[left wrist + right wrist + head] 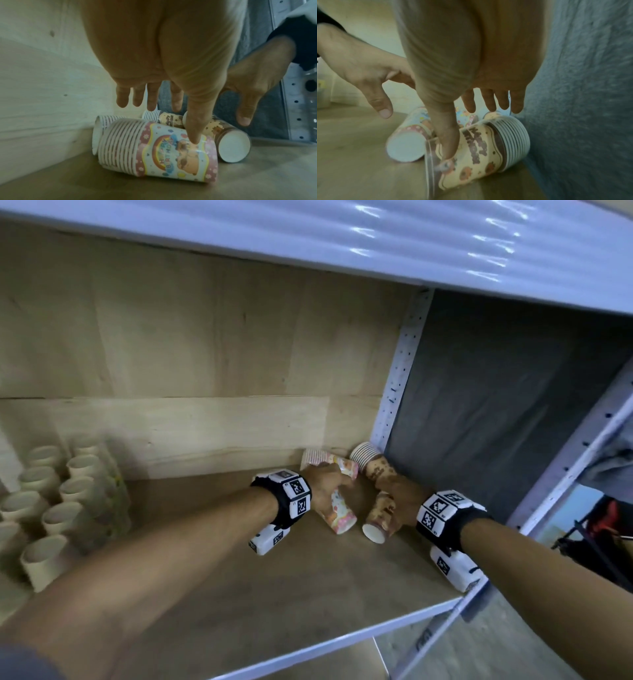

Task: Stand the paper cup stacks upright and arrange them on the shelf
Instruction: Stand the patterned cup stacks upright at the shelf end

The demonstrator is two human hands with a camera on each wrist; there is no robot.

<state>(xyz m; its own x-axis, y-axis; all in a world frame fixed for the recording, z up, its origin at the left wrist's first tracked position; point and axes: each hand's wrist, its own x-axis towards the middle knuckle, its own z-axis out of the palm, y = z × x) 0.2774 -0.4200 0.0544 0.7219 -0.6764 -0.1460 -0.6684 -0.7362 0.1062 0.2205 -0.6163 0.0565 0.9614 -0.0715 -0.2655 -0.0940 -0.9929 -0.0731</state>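
Note:
Several wrapped paper cup stacks lie on their sides in the shelf's back right corner. My left hand (327, 486) hovers with spread fingers over a pink birthday-print stack (339, 515); its thumb (193, 135) touches that stack (163, 152). A second pink stack (101, 124) lies behind it against the wooden back wall. My right hand (394, 494) reaches with straight fingers over a brown-print stack (378, 522), and its thumb (448, 146) presses on that stack (481, 152). Another brown stack (371, 460) lies behind, in the corner. Neither hand grips anything.
Several cream cup stacks (61, 501) stand upright at the shelf's left end. The brown shelf board (274, 594) runs between them and the corner. A grey cloth side wall (496, 422) and a perforated post (400, 371) close the right. The upper shelf (411, 244) hangs overhead.

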